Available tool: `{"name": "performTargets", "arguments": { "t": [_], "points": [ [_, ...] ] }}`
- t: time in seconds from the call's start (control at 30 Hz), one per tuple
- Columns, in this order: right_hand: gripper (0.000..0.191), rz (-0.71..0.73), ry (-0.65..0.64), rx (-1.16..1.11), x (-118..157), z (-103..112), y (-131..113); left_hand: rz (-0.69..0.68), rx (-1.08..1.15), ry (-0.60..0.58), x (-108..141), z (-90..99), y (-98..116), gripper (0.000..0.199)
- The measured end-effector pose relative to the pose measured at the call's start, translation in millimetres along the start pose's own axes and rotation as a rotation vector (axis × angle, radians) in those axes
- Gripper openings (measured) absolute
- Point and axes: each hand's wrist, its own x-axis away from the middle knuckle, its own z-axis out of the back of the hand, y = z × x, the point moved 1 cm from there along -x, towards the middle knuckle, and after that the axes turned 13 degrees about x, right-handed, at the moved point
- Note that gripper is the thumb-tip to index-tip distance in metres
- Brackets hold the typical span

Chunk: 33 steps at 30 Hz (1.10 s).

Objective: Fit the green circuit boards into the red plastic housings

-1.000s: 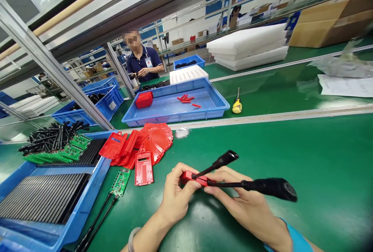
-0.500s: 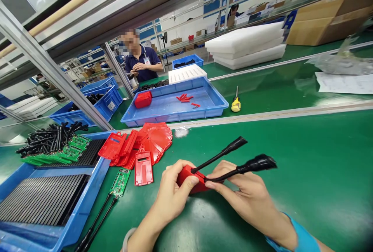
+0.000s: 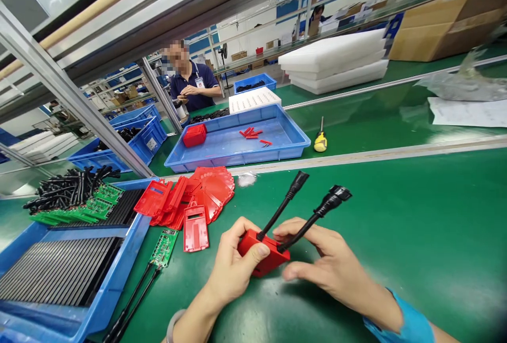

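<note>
My left hand [image 3: 236,261] grips a red plastic case [image 3: 266,259] above the green table. Two black cables [image 3: 304,229] with thick plug ends come out of the case's edge and point up to the right. Close to the case's right side is my right hand [image 3: 322,261], its thumb and fingers spread apart; the fingertips are partly behind the cable. A single red cover [image 3: 195,228] lies left of my hands, beside a green circuit board [image 3: 163,248] with two black cables.
Red covers [image 3: 214,189] lie fanned out behind. At left, a blue tray [image 3: 137,248] bears black parts and circuit boards. A blue tray [image 3: 237,160] and a yellow screwdriver [image 3: 320,142] sit beyond the metal strip. Across the bench stands a person [image 3: 196,86].
My right hand has let go of the case and cable, its fingers now apart. The red case has tilted, and its cables point more steeply upward.
</note>
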Motion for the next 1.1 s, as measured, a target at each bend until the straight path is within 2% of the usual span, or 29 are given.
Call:
{"name": "performTargets", "arguments": {
  "t": [0.07, 0.17, 0.3, 0.43, 0.57, 0.67, 0.87, 0.93, 1.0, 1.1],
  "points": [
    [0.023, -0.028, -0.036, 0.028, 3.5, -2.4, 0.9, -0.077, -0.15, 0.015, 0.2, 0.6, -0.1, 0.03],
    [0.01, 0.007, 0.002, 0.041, 7.9, -5.2, -0.7, -0.173, -0.287, 0.012, 1.4, 0.5, -3.0, 0.026],
    [0.007, 0.061, 0.111, 0.065, 11.3, -7.7, -3.7, -0.261, -0.294, 0.0, 3.7, -0.9, -10.3, 0.024],
    [0.01, 0.017, 0.101, 0.047, 9.0, -6.8, -5.3, -0.317, -0.289, 0.017, 4.2, 0.6, -10.9, 0.021],
    [0.01, 0.04, 0.135, 0.071, 4.5, -0.7, -8.2, -0.258, -0.391, 0.023, 2.8, 4.0, -4.4, 0.02],
    [0.008, 0.062, 0.124, 0.085, 3.9, 2.4, -9.2, -0.163, -0.365, -0.011, 0.8, 5.8, 0.6, 0.026],
    [0.009, 0.182, -0.059, 0.019, 5.8, 4.9, -11.0, 0.244, 0.042, -0.209, -2.7, 7.1, -1.8, 0.041],
    [0.012, 0.179, -0.103, -0.055, 4.4, 5.8, -12.6, 0.338, 0.172, -0.229, -1.9, 5.8, -5.1, 0.044],
    [0.017, 0.119, -0.131, -0.14, 2.3, 5.5, -12.9, 0.337, 0.235, -0.212, 0.0, 4.2, -6.8, 0.044],
    [0.025, 0.009, -0.107, -0.232, 0.8, 2.7, -9.7, 0.175, 0.133, -0.144, 3.6, 4.1, -5.2, 0.04]
  ]
}}
